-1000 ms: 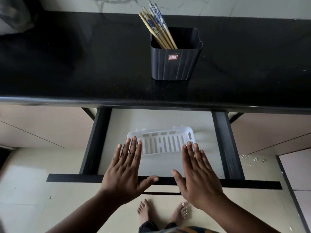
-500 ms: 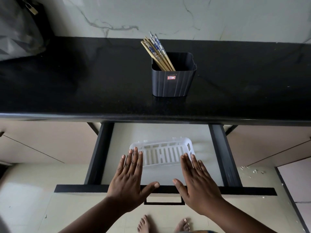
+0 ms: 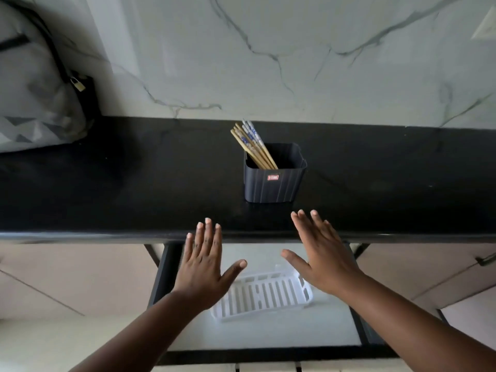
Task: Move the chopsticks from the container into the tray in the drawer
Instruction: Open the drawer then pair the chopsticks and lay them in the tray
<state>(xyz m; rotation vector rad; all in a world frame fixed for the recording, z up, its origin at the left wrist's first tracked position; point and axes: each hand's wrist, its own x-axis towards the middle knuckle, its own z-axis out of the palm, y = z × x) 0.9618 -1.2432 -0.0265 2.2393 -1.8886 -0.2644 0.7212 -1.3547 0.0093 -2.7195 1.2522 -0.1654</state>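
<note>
Both hands empty, fingers spread: left hand [image 3: 202, 267], right hand [image 3: 323, 260] at the counter's [image 3: 134, 189] front edge. Chopsticks [image 3: 252, 145] lean in the container [image 3: 273, 183] mid-counter. Pinch the bundle near its tops, lift straight up, then lower into the tray [image 3: 264, 298].

I see a veined marble wall [image 3: 295, 49], black counter [image 3: 134, 183], beige cabinets [image 3: 67, 277], grey bag [image 3: 35, 103] at left.

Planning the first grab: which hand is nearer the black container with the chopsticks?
Right. The right hand has its fingertips just below the container; the left hand sits lower and off to its left.
</note>
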